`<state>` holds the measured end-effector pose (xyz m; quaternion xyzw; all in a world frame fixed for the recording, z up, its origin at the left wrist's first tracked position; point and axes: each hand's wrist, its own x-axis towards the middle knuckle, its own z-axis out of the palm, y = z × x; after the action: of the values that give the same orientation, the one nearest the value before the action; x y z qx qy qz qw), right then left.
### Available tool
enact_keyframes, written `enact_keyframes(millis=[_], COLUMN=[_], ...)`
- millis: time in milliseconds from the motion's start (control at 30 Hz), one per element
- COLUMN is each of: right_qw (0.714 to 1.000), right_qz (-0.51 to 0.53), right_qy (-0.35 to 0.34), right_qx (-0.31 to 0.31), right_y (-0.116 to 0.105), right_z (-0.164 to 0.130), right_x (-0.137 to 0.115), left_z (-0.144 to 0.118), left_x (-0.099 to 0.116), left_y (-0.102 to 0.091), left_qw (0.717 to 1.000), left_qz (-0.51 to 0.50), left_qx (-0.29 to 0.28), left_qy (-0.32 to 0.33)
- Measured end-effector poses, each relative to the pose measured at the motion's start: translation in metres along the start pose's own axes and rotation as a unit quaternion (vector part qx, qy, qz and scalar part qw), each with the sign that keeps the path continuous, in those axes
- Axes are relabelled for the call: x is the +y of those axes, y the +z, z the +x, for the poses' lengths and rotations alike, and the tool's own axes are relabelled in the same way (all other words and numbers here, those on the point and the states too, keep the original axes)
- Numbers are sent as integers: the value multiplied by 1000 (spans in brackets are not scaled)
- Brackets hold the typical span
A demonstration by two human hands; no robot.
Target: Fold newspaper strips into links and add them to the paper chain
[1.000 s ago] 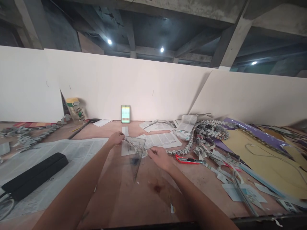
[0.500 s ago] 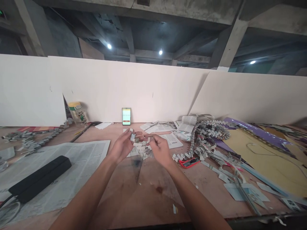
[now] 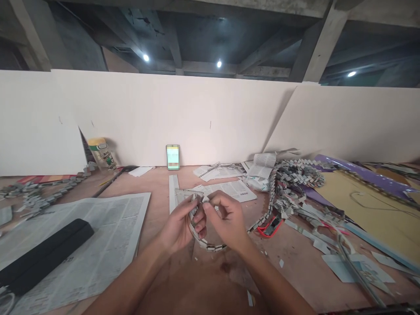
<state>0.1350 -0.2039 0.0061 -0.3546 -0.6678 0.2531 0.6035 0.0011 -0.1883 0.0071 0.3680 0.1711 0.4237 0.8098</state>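
Note:
My left hand (image 3: 180, 225) and my right hand (image 3: 226, 218) meet above the middle of the table, both closed on the end of a chain of folded newspaper links (image 3: 210, 246). The chain droops in a loop under my hands and runs right to a large heap of the same links (image 3: 295, 179). A clear plastic set square (image 3: 185, 194) lies flat just behind my fingers, partly hidden by them.
An open newspaper (image 3: 98, 232) with a long black case (image 3: 42, 253) on it lies left. A red utility knife (image 3: 272, 227) sits right of my hands. A phone (image 3: 172, 156) and a glue bottle (image 3: 100, 153) lean at the white back boards. Yellow card (image 3: 377, 210) and paper scraps lie right.
My hands left the set square, picked up the end of the paper chain and drew it closer to me; the chain now hangs in a loop beneath them.

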Motion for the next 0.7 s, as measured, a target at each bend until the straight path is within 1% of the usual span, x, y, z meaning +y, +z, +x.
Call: enact_keyframes(millis=[100,200,333,467,600,700], right_qw=[1000,999,999,999,999,1000], right_qz=[-23,-24,-7,-17,-15,-13], right_qy=[-1,22,38,46,31,27], right_qx=[11,-6,-6,8,19,5], right_y=[-3,-4,-4,-4,-6,-6], right_z=[1,2,4,6,7,7], right_x=[-1,2,11,18,19,16], left_z=[-1,-1,-4,-5,-4,-5], left_x=[-2,-2,3,8,7,4], left_y=[0,-2,-2,-1,-4,-6], left_qw=[1000,999,1000,1000,1000,1000], left_qz=[5,6,-8,-19,-18,7], left_qx=[20,34,23,9,0,-8], left_qy=[-19,-18,8,11,11,25])
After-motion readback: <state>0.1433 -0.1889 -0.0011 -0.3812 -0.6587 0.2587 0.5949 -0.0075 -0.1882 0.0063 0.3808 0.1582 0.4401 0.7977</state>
